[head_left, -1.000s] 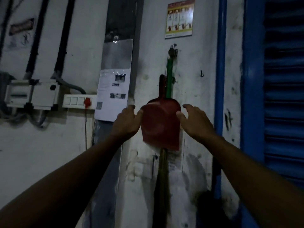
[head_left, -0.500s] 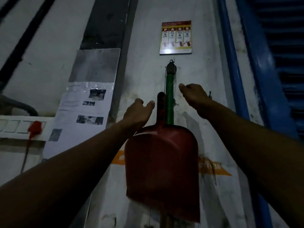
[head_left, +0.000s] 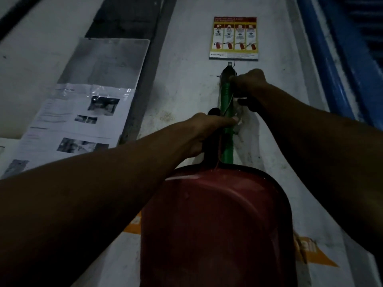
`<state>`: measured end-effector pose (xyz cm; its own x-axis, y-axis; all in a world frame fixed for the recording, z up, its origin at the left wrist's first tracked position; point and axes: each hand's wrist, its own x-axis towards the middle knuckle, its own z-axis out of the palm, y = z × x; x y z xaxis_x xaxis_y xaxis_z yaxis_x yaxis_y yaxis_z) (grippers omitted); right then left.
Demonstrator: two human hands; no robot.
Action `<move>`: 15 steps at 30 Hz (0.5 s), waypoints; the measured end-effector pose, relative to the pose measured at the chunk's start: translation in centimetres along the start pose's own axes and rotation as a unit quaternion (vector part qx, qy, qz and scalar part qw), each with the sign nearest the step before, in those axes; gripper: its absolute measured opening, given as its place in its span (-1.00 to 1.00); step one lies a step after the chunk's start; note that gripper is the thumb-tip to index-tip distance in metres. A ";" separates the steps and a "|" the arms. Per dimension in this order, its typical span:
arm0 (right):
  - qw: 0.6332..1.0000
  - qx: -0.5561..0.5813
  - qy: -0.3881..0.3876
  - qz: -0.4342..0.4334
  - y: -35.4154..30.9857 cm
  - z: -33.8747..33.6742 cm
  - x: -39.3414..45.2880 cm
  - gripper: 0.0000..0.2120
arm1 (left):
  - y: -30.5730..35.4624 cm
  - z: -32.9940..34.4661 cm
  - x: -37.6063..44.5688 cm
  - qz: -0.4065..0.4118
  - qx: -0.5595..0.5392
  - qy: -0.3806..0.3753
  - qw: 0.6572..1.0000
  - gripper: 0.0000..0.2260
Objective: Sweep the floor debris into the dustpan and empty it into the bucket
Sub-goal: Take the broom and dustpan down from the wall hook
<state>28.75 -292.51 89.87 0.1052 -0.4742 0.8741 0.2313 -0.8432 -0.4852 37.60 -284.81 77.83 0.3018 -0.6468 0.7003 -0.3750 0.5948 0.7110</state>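
Hanging flat against wall (head_left: pixel 186 83): red dustpan (head_left: pixel 215 224), pan filling lower frame, handle pointing up beside green broom handle (head_left: pixel 226 104). Left hand (head_left: pixel 207 131) wrapping around dustpan handle, closed on it. Right hand (head_left: pixel 249 83) pinching at broom top near hook; whether gripping cord or handle, cannot tell. Risks, judging: cord snagging on hook while lifting, broom dropping, dustpan swinging free, poor light hiding loop. No sweeping begun; bucket not showing.

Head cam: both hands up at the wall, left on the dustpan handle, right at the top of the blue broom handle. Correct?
Not quite: the broom handle is green, not blue, as the head view shows. The rest holds: the left hand is on the red dustpan handle and the right hand is at the broom handle's top.
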 end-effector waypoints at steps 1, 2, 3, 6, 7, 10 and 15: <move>1.000 -0.005 0.004 -0.009 0.0 -0.1 0.5 -0.67 | -0.1 0.3 0.2 0.001 -0.001 -0.001 1.000 -0.53; 1.000 -0.009 0.009 -0.019 0.1 -0.2 0.9 -0.73 | -0.2 0.5 0.3 0.004 0.003 0.004 1.000 -0.56; 1.000 -0.013 0.012 -0.024 0.2 -0.3 1.2 -0.79 | -0.4 0.8 0.3 0.009 0.011 0.014 1.000 -0.59; 0.999 -0.011 0.025 -0.022 0.3 -0.7 1.8 -0.81 | -0.8 1.2 0.6 0.026 0.033 0.054 0.998 -0.58; 0.999 -0.007 0.024 -0.026 0.4 -0.8 2.0 -0.78 | -0.8 1.3 0.7 0.030 0.037 0.062 0.997 -0.58; 0.999 0.012 0.019 -0.039 0.1 -0.7 2.4 -0.66 | -0.4 1.8 0.6 0.035 0.056 0.070 0.995 -0.57; 0.992 0.078 0.095 -0.037 -0.6 -0.5 3.2 -0.81 | 1.2 2.6 0.7 0.045 0.072 0.082 0.993 -0.50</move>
<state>28.44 -293.64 93.01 -0.0977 -0.4643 0.8803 0.3792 -0.8351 -0.3984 35.07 -285.81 79.04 0.3952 -0.5004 0.7704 -0.5247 0.5654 0.6364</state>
